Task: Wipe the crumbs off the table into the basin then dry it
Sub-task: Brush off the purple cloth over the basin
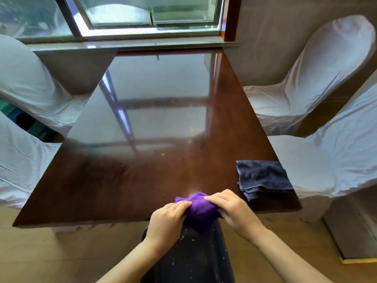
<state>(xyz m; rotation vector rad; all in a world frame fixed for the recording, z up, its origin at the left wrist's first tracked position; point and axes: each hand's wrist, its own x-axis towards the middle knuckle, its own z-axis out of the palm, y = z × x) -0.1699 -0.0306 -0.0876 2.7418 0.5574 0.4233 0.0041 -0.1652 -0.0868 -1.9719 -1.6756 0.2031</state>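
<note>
At the bottom centre of the frame a dark basin (187,252) sits below the near edge of the worktop (126,180), its inside flecked with pale crumbs. Directly above it, both hands gather a purple cloth (199,209) bunched over the edge. The left hand (166,221) has its grip clamped on the cloth's left side. The right hand (234,209) has its fingers closed over the cloth's right side and top.

Judgement: the wiping step is at its close, with crumbs being drawn off the edge and dropped into the basin.

Just right of the hands, at the lower right of the worktop, a folded dark blue towel (264,178) lies flat, untouched, near the right edge. A few small specks remain on the glossy brown surface at mid-frame; glare hides whether the far half is clean.

White-covered chairs (318,78) stand at both sides; a window (142,15) fills the upper frame.

The next move calls for shaking or releasing the purple cloth over the basin, checking the remaining specks, then taking up the blue towel to dry the surface.
</note>
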